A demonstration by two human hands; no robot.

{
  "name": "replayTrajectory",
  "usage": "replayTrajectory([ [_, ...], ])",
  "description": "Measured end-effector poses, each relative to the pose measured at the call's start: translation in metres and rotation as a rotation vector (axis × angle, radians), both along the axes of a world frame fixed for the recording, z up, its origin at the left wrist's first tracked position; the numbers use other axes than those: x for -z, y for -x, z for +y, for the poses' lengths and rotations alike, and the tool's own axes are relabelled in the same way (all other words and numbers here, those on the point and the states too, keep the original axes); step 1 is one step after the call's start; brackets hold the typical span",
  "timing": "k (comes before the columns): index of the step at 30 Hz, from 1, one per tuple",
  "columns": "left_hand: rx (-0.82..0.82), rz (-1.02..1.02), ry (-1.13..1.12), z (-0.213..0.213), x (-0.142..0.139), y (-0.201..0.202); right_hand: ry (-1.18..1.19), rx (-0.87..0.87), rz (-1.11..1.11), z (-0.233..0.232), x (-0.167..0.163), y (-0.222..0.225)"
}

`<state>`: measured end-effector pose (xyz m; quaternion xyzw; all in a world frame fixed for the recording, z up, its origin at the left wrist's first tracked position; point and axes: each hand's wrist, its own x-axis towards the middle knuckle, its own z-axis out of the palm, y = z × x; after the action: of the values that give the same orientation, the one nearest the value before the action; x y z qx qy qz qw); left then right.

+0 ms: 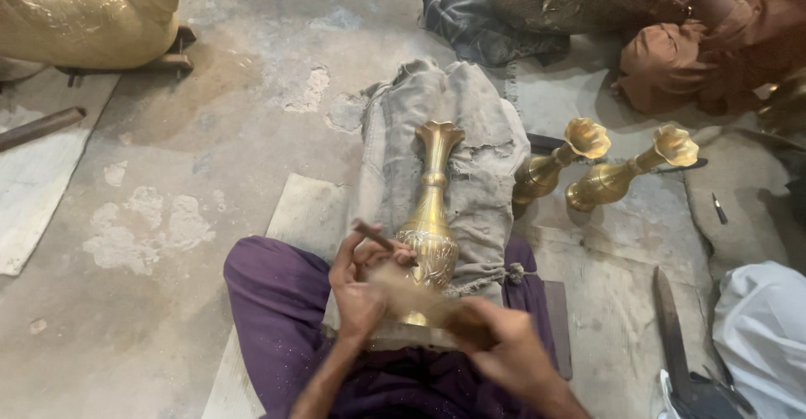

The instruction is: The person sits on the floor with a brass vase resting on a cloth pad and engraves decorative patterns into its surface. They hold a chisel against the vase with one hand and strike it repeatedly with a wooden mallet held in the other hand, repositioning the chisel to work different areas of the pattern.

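L hand holds punch on brass vase; R hand swings hammer.

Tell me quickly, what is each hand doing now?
Left hand: closed on a thin chisel against the brass vase.
Right hand: closed on a blurred mallet.

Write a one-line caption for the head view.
Left hand sets a chisel on a brass vase; right hand swings a blurred mallet.

Blurred right hand swings perhaps a mallet, hiding the vase base.
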<state>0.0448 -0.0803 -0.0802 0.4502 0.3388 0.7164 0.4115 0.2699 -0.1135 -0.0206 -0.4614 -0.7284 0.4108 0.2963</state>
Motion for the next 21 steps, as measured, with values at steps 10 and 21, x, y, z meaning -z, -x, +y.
replayTrajectory([
  [10, 0.454, 0.520, 0.081, 0.049, -0.054, 0.035, 0.127, 0.217, 0.591, 0.016, 0.036, -0.043],
  [21, 0.681, 0.731, 0.031, 0.064, -0.071, 0.027, -0.109, 0.296, 0.101, 0.026, 0.027, -0.087],
])
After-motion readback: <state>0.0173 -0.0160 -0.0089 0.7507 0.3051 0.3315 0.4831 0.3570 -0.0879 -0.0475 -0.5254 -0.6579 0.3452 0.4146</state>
